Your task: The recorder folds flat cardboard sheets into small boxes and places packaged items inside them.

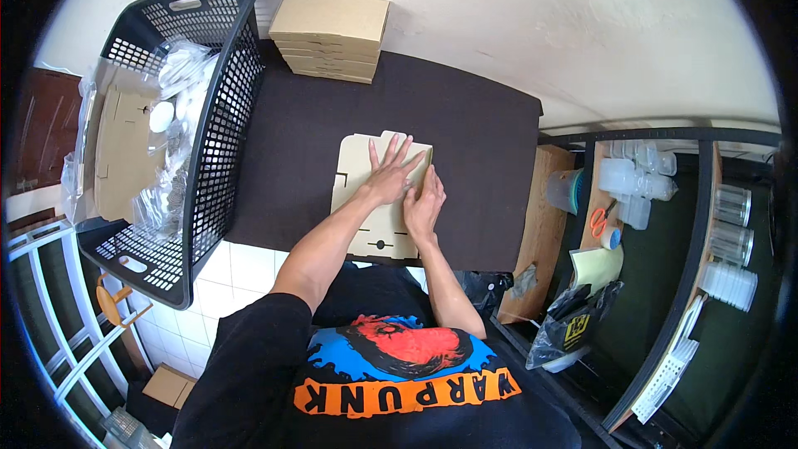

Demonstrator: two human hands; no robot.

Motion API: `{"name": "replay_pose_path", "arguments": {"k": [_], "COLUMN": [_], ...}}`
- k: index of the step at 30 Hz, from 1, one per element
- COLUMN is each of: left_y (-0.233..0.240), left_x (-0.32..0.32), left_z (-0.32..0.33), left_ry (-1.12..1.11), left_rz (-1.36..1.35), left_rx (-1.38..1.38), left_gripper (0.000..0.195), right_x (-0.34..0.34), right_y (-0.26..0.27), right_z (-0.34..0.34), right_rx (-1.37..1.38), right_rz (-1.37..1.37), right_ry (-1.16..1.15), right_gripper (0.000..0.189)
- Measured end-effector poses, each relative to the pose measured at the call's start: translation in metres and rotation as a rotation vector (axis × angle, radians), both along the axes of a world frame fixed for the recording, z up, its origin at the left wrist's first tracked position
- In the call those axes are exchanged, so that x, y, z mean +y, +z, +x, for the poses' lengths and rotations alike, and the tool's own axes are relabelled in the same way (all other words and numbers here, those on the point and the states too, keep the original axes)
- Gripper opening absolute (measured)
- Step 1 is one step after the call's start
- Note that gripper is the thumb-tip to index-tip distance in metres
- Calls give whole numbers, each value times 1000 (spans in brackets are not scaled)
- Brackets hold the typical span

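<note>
A die-cut cardboard box blank (355, 199) lies on the dark table cover (474, 199) in front of me, with tabs at its far edge and slots and a round hole near its close end. My left hand (389, 178) rests on the blank with its fingers spread, palm down. Against the blank's right edge, which seems slightly raised, stands my right hand (425, 202), its fingers close together and pointing away from me. The two hands are side by side, and the thumb of the right one is near the left. Neither hand grasps anything.
A stack of folded cardboard boxes (330, 19) stands by the wall. At left, a black plastic basket (227, 118) holds cardboard blanks (128, 149) and plastic-bagged items. Shelves at right hold clear containers (629, 178), orange scissors (598, 222) and a tape roll (611, 237).
</note>
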State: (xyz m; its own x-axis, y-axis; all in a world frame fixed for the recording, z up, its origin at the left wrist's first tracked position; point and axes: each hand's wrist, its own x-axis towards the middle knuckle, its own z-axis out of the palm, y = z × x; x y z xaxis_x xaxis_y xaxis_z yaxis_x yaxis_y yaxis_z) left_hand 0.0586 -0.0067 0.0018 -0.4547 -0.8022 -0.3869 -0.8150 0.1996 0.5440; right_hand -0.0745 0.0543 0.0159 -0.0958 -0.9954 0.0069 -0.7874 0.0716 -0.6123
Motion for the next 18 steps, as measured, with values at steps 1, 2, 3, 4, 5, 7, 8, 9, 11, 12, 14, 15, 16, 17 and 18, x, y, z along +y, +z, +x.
{"name": "replay_pose_path", "arguments": {"k": [1,2,3,4,5,7,8,9,11,12,14,15,16,17,18], "left_y": [-1,-2,1,3,6,1,-1,0,2,4,8,8,9,10,8], "left_x": [0,0,-1,-2,-2,0,0,0,0,-1,-1,-1,-2,-2,-2], "left_z": [0,1,0,-1,-2,0,1,0,-2,-1,0,0,-1,-1,0], "left_ry": [-3,-5,-11,-7,-2,6,14,11,-6,-6,0,-1,-4,-7,-4], "left_rz": [-11,-22,-20,-12,-4,-25,-46,-46,-41,-40,-2,-2,2,6,5], "left_rx": [-11,-22,-21,-14,-7,4,16,16,-10,-11,-11,-11,-8,-5,-6], "left_gripper": [78,78,78,77,77,79,81,81,78,78,80,80,80,81,81], "right_x": [-1,-2,-1,0,1,0,1,2,2,3,3,6,7,7,6], "right_y": [2,4,4,3,3,1,1,-1,-5,-4,-2,-2,-1,-1,0], "right_z": [-1,-1,-3,-5,-6,-8,-10,-13,-16,-15,-14,-15,-16,-17,-17], "right_rx": [-98,-195,-195,-151,-106,-136,-144,-152,-153,-163,-174,-200,-226,-225,-221], "right_rz": [57,115,117,101,87,102,78,55,69,78,87,114,142,141,132], "right_ry": [-83,-164,-170,-94,-18,-39,-59,-82,-28,-27,-26,-19,-12,-13,-9], "right_gripper": [69,69,69,69,70,69,70,70,72,73,74,75,77,77,79]}}
